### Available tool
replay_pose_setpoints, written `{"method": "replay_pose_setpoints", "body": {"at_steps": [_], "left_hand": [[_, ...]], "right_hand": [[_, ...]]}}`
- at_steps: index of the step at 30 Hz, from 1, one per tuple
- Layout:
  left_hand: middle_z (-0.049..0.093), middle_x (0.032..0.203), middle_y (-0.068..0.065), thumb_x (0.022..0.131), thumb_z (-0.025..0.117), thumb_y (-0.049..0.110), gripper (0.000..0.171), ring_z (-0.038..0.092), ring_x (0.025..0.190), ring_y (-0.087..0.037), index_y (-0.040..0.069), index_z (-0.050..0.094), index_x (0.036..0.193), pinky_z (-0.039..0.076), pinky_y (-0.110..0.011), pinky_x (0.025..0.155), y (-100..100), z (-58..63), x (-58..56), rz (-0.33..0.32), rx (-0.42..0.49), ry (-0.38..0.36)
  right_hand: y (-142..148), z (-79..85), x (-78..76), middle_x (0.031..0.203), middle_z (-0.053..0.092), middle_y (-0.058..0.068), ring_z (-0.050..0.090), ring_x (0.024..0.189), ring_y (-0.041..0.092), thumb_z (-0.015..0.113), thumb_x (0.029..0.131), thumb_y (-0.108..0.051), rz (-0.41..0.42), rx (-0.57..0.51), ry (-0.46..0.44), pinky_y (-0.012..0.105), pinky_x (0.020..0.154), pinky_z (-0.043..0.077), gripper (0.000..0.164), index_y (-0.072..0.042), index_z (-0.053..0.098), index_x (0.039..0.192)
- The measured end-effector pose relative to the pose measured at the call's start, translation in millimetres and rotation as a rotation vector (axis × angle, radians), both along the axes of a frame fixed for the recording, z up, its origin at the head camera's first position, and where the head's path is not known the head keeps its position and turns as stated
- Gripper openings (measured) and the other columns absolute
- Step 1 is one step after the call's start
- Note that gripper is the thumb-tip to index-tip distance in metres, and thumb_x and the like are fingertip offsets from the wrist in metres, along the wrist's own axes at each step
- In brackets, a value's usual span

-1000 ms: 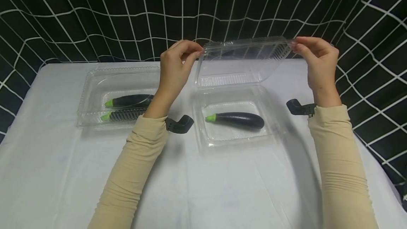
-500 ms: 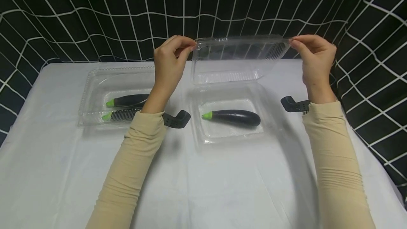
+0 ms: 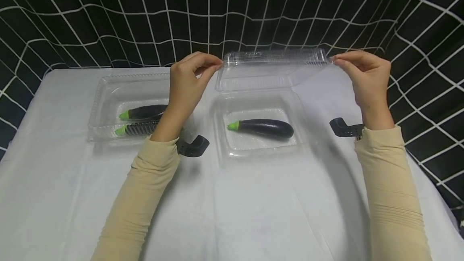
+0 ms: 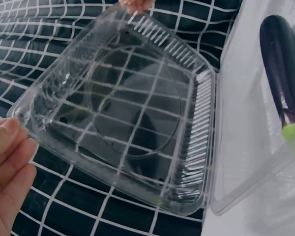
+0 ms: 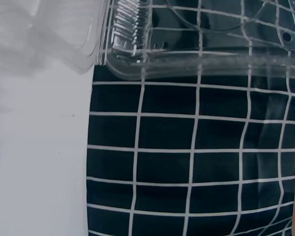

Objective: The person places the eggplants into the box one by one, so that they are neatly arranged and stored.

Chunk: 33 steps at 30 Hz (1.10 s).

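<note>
A clear plastic clamshell container (image 3: 233, 155) stands on the white table with an eggplant (image 3: 266, 127) lying in its base, green stem end to the left. Its hinged lid (image 3: 253, 83) is raised at the back. My left hand (image 3: 188, 83) pinches the lid's left corner between thumb and fingers. At the opposite corner my right hand (image 3: 371, 81) pinches the rim with thumb and forefinger. In the left wrist view, the lid (image 4: 137, 108) spans between both hands; only fingertips of the right one show. Mostly out of the right wrist view, the right hand shows just at the right edge.
To the left sits another clear container (image 3: 95, 112), partly behind my left arm. An eggplant (image 3: 146, 112) lies inside it, and a second green-tipped dark shape (image 3: 139, 129) shows through its ribbed front. Black cloth with white netting (image 3: 208, 15) rises behind the table.
Both hands rose slightly, then came down a little with the lid, whose angle has changed. My left hand has shifted left. The eggplant stays in the base.
</note>
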State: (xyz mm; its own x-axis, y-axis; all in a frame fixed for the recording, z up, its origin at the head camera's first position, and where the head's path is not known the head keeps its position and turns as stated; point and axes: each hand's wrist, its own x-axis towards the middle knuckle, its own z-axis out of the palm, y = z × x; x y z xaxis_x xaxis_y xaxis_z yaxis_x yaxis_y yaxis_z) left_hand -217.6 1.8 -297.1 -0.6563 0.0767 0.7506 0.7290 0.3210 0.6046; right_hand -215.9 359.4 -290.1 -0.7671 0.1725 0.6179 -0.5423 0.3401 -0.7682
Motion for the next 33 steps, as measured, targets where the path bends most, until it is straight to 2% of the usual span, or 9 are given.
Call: {"method": "replay_pose_setpoints", "body": {"at_steps": [5, 7, 13, 17, 22, 27, 33], "left_hand": [[0.070, 0.083, -0.012, 0.081, 0.070, -0.003, 0.003, 0.067, 0.084, -0.019, -0.003, 0.072, 0.084, 0.053, -0.020, 0.077, -6, -3.2, 11.0, -0.045, -0.027, -0.053], [0.070, 0.084, -0.012, 0.081, 0.071, -0.003, 0.003, 0.067, 0.085, -0.020, -0.004, 0.072, 0.084, 0.053, -0.020, 0.077, -7, -5.1, 15.1, -0.061, -0.036, -0.068], [0.071, 0.084, -0.010, 0.080, 0.072, -0.002, 0.005, 0.067, 0.084, -0.019, -0.002, 0.073, 0.084, 0.053, -0.022, 0.079, -10, -14.8, 27.5, -0.109, -0.048, -0.082], [0.072, 0.083, -0.007, 0.079, 0.074, 0.000, 0.005, 0.068, 0.082, -0.019, 0.001, 0.075, 0.084, 0.053, -0.025, 0.080, -11, -22.7, 34.9, -0.104, -0.083, -0.046], [0.072, 0.082, -0.007, 0.077, 0.075, 0.000, 0.007, 0.069, 0.080, -0.019, 0.003, 0.076, 0.083, 0.054, -0.027, 0.075, -12, -34.6, 42.5, -0.078, -0.109, 0.003], [0.072, 0.083, -0.006, 0.077, 0.075, -0.001, 0.008, 0.069, 0.079, -0.018, 0.004, 0.075, 0.084, 0.054, -0.027, 0.072, -11, -47.8, 50.5, -0.064, -0.134, 0.025], [0.072, 0.086, -0.006, 0.077, 0.075, -0.001, 0.009, 0.069, 0.082, -0.018, 0.004, 0.075, 0.085, 0.054, -0.024, 0.077, -10, -57.0, 58.4, -0.066, -0.147, 0.007]], "right_hand": [[8, -0.6, 15.2, 0.086, 0.072, 0.003, 0.066, 0.084, 0.013, 0.065, 0.081, 0.014, 0.021, 0.149, -0.031, 0.020, 0.083, 0.051, 0.008, 0.016, 0.068, 0.088], [9, -1.4, 21.2, 0.087, 0.072, 0.000, 0.066, 0.085, 0.011, 0.065, 0.081, 0.013, -0.002, 0.219, -0.041, 0.019, 0.082, 0.051, 0.009, 0.016, 0.068, 0.089], [12, -10.0, 38.3, 0.088, 0.070, -0.010, 0.065, 0.086, 0.009, 0.065, 0.080, 0.016, -0.006, 0.325, -0.030, 0.016, 0.080, 0.051, 0.009, 0.015, 0.069, 0.088], [14, -18.6, 50.2, 0.088, 0.071, -0.007, 0.065, 0.085, 0.009, 0.063, 0.076, 0.023, 0.040, 0.341, -0.008, 0.017, 0.080, 0.050, 0.012, 0.017, 0.068, 0.085], [14, -28.5, 63.4, 0.089, 0.072, -0.001, 0.065, 0.087, 0.012, 0.063, 0.073, 0.026, 0.097, 0.326, -0.001, 0.019, 0.086, 0.049, 0.016, 0.018, 0.067, 0.086], [14, -39.0, 76.0, 0.091, 0.072, 0.000, 0.065, 0.089, 0.011, 0.063, 0.070, 0.029, 0.101, 0.361, 0.002, 0.020, 0.089, 0.048, 0.020, 0.018, 0.067, 0.086], [16, -51.1, 85.7, 0.091, 0.072, 0.002, 0.064, 0.090, 0.008, 0.067, 0.066, 0.028, 0.095, 0.405, 0.010, 0.020, 0.089, 0.048, 0.023, 0.015, 0.069, 0.086]]}}
